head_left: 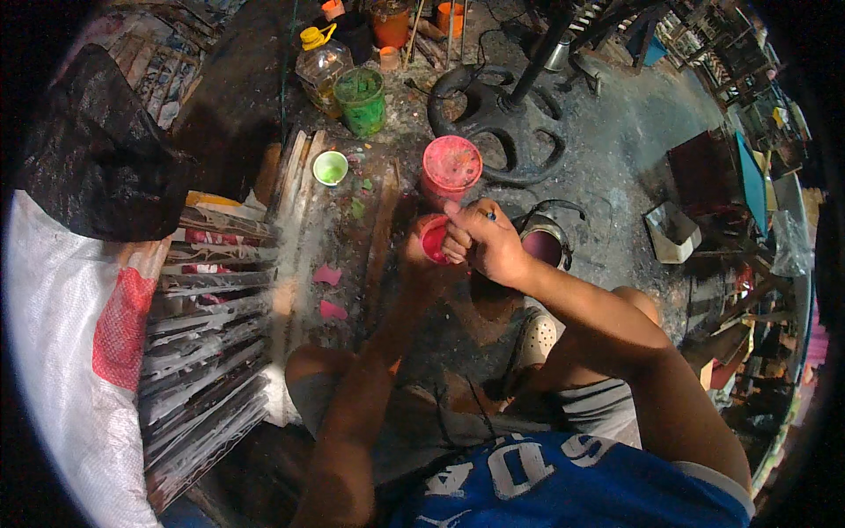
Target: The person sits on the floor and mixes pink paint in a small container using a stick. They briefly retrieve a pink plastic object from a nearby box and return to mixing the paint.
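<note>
My left hand (415, 253) is wrapped round a small cup (435, 240) with bright red-pink stuff inside, held low in front of me. Over the cup's right side, my right hand (484, 239) is closed, its fingers curled at the rim. A small bluish end (491, 215) sticks out by its thumb, but I cannot make out what it belongs to. Just beyond the cup stands a pink-coated bucket (452, 165). To the right of my right hand, partly behind it, sits a round metal pot (543, 245) with pinkish contents and a dark handle.
A small light-green cup (331, 168), a green-stained container (360, 103) and a yellow-capped plastic jug (322, 69) stand ahead to the left. A black stand base (502, 123) lies beyond the bucket. Pink scraps (333, 310) lie on the floor. Coated sticks (211, 334) are stacked at left.
</note>
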Tool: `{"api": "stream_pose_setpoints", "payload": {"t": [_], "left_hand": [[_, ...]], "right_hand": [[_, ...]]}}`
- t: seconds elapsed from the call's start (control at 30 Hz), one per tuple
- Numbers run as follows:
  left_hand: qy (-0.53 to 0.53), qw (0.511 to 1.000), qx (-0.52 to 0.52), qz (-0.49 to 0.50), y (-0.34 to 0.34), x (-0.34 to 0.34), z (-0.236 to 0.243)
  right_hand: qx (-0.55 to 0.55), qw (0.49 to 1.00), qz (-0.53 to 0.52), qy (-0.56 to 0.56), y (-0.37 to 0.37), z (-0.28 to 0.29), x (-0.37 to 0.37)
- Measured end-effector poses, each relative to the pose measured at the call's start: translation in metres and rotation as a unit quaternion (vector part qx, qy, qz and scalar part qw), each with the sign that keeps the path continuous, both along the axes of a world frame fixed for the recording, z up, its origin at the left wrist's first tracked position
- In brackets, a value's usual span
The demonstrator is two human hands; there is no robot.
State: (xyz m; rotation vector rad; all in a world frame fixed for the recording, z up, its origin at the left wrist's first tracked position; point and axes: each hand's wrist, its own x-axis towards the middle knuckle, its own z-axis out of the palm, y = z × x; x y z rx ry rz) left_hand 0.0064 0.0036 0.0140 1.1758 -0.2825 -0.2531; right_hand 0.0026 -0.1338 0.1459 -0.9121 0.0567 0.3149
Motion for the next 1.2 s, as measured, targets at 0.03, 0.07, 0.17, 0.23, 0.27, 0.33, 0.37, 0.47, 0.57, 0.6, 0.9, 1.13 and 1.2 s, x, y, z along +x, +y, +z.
{"api": "stream_pose_setpoints", "payload": {"t": [0.03, 0.07, 0.17, 0.23, 0.27, 0.33, 0.37, 0.47, 0.57, 0.6, 0.9, 1.13, 1.2], "left_hand": [[0.013, 1.000, -0.007, -0.005, 0.001, 0.001, 0.001], [0.028, 1.000, -0.011, -0.009, 0.002, 0.001, 0.003], [-0.124, 0.985, 0.108, 0.045, 0.008, 0.002, 0.005], [-0.171, 0.966, 0.176, 0.084, 0.013, 0.001, 0.004], [-0.195, 0.953, 0.209, 0.102, 0.013, 0.001, 0.002], [-0.181, 0.961, 0.189, 0.094, 0.012, 0.001, -0.001], [-0.183, 0.963, 0.173, 0.090, 0.010, 0.001, -0.003], [-0.246, 0.949, 0.168, 0.104, 0.003, 0.004, -0.007], [-0.264, 0.942, 0.190, 0.081, 0.001, 0.001, -0.007], [-0.268, 0.941, 0.192, 0.077, 0.001, 0.000, -0.007], [-0.057, 0.998, -0.026, -0.009, -0.005, 0.008, -0.012], [-0.227, 0.947, 0.208, 0.086, -0.007, 0.001, -0.019], [-0.212, 0.954, 0.200, 0.073, -0.012, 0.002, -0.023]], "right_hand": [[-0.015, 1.000, 0.002, 0.015, -0.006, -0.001, 0.003], [-0.018, 0.999, -0.009, 0.030, -0.011, -0.003, 0.006], [0.014, 1.000, -0.003, 0.021, -0.025, -0.008, 0.016], [0.014, 1.000, -0.018, 0.020, -0.030, -0.010, 0.021], [-0.018, 1.000, 0.006, 0.007, -0.032, -0.010, 0.025], [-0.020, 0.998, -0.009, -0.053, -0.030, -0.011, 0.029], [-0.035, 0.997, -0.040, -0.061, -0.028, -0.012, 0.032], [-0.071, 0.989, -0.111, -0.065, -0.015, -0.018, 0.036], [-0.169, 0.970, -0.142, -0.097, -0.003, -0.025, 0.037], [-0.186, 0.962, -0.166, -0.112, 0.001, -0.026, 0.035], [-0.179, 0.982, 0.025, -0.059, -0.012, -0.011, 0.004], [-0.056, 0.990, -0.109, -0.072, -0.001, -0.012, 0.033], [-0.065, 0.992, -0.104, 0.002, 0.006, -0.014, 0.020]]}}
